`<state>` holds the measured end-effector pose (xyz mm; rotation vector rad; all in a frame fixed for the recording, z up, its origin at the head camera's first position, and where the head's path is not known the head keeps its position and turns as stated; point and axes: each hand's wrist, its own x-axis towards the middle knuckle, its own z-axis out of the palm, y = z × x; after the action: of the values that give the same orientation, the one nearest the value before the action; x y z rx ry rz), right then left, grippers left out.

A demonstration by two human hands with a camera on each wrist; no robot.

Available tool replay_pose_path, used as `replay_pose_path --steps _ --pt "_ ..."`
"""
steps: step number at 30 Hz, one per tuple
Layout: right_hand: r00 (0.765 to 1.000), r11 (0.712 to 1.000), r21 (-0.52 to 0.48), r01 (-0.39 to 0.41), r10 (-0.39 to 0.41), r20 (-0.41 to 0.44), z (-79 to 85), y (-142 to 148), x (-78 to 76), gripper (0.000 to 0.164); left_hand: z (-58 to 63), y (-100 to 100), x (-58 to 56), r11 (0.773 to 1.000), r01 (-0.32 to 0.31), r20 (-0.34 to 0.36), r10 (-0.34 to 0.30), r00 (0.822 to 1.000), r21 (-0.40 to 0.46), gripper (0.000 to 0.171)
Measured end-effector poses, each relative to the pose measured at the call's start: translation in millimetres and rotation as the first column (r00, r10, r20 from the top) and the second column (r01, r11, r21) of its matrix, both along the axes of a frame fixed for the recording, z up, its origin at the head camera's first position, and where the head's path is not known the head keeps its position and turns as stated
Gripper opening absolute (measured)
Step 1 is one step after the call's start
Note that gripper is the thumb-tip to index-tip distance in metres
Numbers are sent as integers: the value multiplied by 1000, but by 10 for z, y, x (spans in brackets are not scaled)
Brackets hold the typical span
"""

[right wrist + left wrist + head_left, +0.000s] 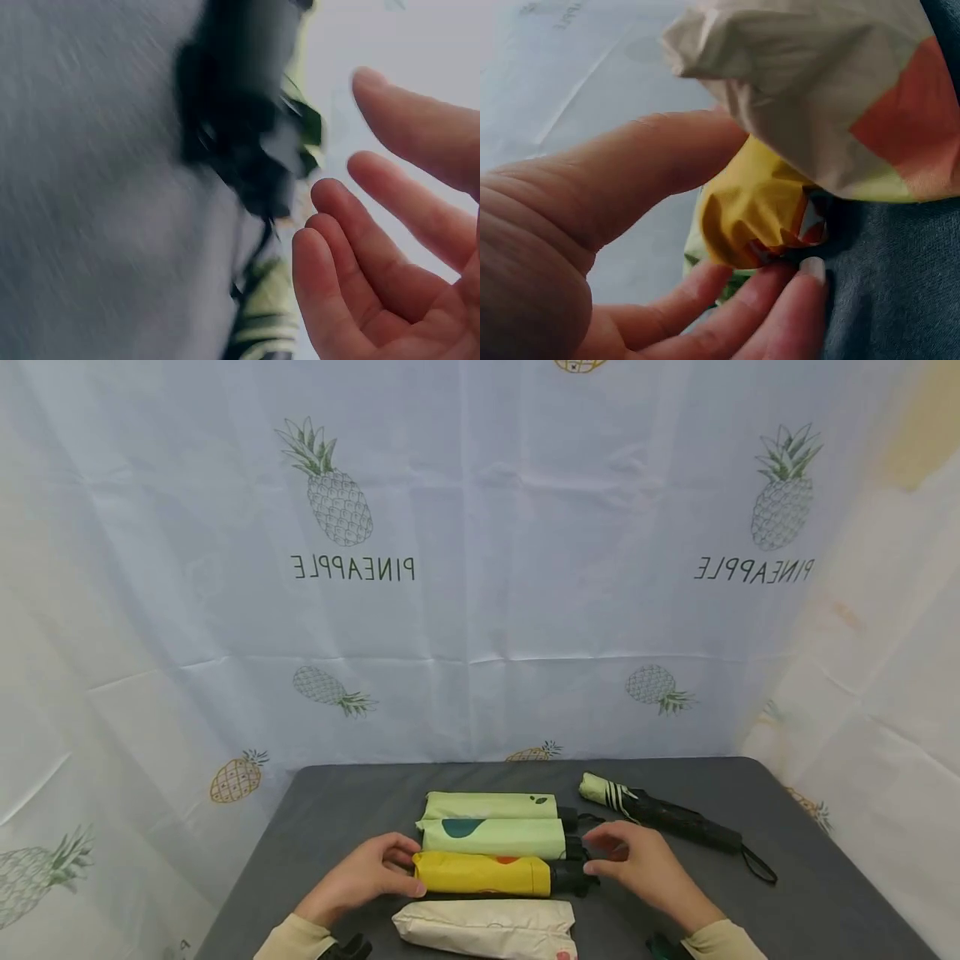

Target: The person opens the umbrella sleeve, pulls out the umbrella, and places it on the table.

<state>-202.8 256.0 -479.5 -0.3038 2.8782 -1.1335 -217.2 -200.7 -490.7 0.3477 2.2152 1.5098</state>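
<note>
Folded yellow umbrella (483, 875) should be light: soft, slippery sleeve, stiff core, so grip mid-body or by the black handle (567, 878). It's on the worktop (337, 802) between both hands: left hand (365, 871) straddles its cloth end, can't tell if pinching; right hand (643, 862), fingers apart, sits just off the handle.

Lower centre: yellow folded umbrella (480, 878), orange-red marking (508, 860), black handle (566, 878). Lower right: black umbrella (678, 821), light-green striped end (600, 789). Upper frame: pale curtain (495, 610), pineapple print (340, 508).
</note>
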Motion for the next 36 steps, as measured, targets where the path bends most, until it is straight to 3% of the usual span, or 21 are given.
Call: replay_pose_path --steps 4,10,12,16,19,20,22,24,27,28,32,36 --pt "996 994 50 -92 92 5 -119 -139 -2 39 -63 -9 -35 998 50 -9 -50 999 -33 61" --pt "993 992 54 -115 114 23 -189 -210 -6 34 -85 29 -15 999 36 16 -35 999 -24 55" --pt "992 992 44 -116 114 45 -194 -206 3 37 -188 11 -63 997 66 14 -66 998 -38 56" --pt "989 989 37 -140 139 48 -197 -192 17 39 -581 -71 -256 994 107 35 -106 994 -18 58" --pt "984 984 26 -178 178 13 -187 -198 11 38 -805 -107 -346 997 83 49 -82 995 -10 51" --pt "982 982 25 -187 187 6 -180 -200 6 37 -822 -114 -348 996 84 50 -83 995 -14 48" --pt "981 981 18 -195 195 -6 -155 -195 1 36 -658 -77 -265 995 88 40 -86 996 -48 43" --pt "982 982 -1 -190 190 -14 -112 -177 -7 36 -415 -27 -159 995 88 49 -86 995 -53 42" --pt "984 982 -64 -180 178 -28 -6 -144 -21 37 67 50 25 995 90 28 -89 996 -44 40" --pt "983 979 -90 -181 178 -35 36 -136 -31 37 167 55 49 996 88 25 -88 996 -19 41" --pt "981 952 -239 -193 190 -34 229 -134 -62 39 400 32 25 991 68 39 -73 997 117 47" --pt "978 884 -429 -186 210 9 390 -153 -75 44 544 61 -17 970 31 44 -43 998 241 55"
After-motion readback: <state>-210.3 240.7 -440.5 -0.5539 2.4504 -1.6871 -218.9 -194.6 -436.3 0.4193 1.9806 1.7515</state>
